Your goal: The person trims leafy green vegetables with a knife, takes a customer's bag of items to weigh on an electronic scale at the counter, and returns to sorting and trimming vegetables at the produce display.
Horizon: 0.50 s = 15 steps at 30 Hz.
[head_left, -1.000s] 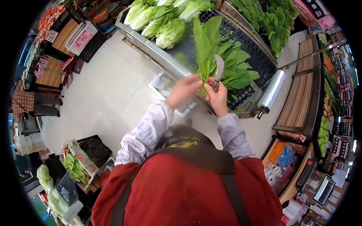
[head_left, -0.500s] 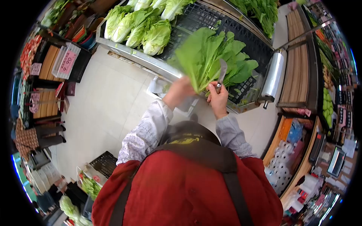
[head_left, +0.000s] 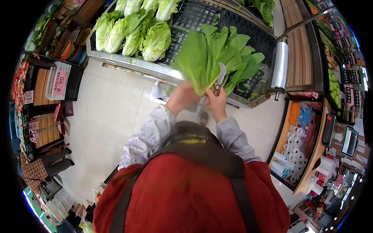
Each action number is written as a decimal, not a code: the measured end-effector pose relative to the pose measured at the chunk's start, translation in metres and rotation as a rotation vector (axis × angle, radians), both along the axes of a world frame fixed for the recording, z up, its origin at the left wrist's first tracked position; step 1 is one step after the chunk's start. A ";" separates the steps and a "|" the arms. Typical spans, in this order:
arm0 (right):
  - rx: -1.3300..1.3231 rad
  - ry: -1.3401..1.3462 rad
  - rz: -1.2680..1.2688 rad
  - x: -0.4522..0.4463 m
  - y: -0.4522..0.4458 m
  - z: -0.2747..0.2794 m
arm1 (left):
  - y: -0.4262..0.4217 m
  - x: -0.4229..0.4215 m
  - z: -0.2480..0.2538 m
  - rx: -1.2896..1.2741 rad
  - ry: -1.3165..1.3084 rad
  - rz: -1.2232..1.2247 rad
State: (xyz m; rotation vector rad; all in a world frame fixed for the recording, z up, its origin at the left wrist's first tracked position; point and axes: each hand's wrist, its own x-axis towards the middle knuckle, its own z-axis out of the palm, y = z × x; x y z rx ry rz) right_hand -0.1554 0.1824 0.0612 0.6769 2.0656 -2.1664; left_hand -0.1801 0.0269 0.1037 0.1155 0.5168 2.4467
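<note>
My left hand [head_left: 182,97] is closed round the stem end of a bunch of leafy greens [head_left: 193,58], whose broad leaves fan out away from me and are smeared by motion. Close beside it, my right hand [head_left: 217,104] grips the handle of a small knife with a curved blade [head_left: 222,73], which points up and away from me. The right fingertips are at the base of the stems; whether they pinch a stem I cannot tell. More loose greens [head_left: 244,64] lie just beyond the knife on a black crate.
Several napa cabbages [head_left: 156,42] fill the left of the metal-edged stand [head_left: 136,70]. A roll of clear plastic bags [head_left: 279,65] hangs at its right corner. Below the stand is a white container [head_left: 160,91]. Another person [head_left: 37,171] stands far left, near price-tagged baskets.
My view has shifted a little. My hands have drawn closer together at the stem base, and the knife has moved slightly left. The greens remain in my left hand.
</note>
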 end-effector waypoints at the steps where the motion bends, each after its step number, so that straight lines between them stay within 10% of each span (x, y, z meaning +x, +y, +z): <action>1: 0.029 0.021 0.013 0.000 -0.002 0.003 | -0.001 0.001 0.000 -0.020 -0.011 0.008; 15: -0.109 0.077 0.248 0.000 0.002 0.029 | -0.010 0.019 -0.005 -0.119 -0.038 0.087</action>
